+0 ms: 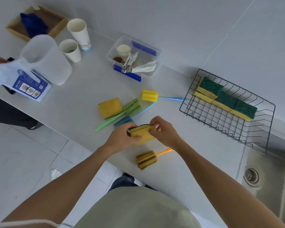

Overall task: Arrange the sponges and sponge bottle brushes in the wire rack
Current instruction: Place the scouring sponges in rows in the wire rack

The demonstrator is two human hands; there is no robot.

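Both hands hold one yellow sponge (142,134) above the counter (82,89). Left hand (122,137) wraps its fingers round one end, and right hand (163,132) pinches the other end. Its long side runs from hand to hand. Off to the right and farther away sits the wire rack (268,129), nearer the right hand.

Bare counter (168,112) between hands (143,132) and wire rack (268,129); rack's near half (220,117) free.
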